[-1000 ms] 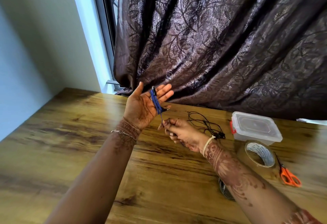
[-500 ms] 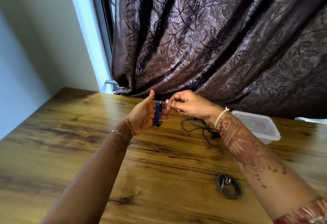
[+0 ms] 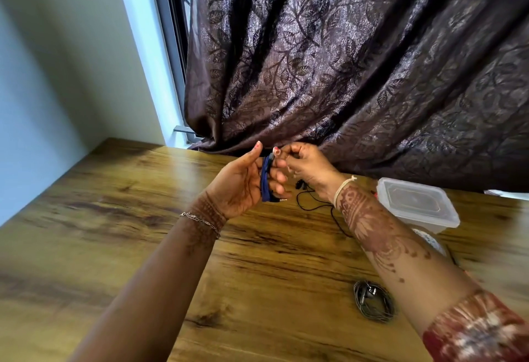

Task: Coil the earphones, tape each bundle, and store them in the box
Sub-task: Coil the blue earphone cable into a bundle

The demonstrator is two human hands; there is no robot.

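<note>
The left hand [image 3: 243,187] held blue earphones [image 3: 266,180] wound around its fingers above the desk [image 3: 143,233]. The right hand [image 3: 307,167], just beside it, pinched the cord's end at the coil's top. Below the right grip lay loose black earphones [image 3: 315,207]; further right stood the lidded box [image 3: 415,204].

Blue earphone cord [image 3: 266,180] wraps the left hand [image 3: 243,187]; the right hand [image 3: 307,168] pinches its end.
</note>
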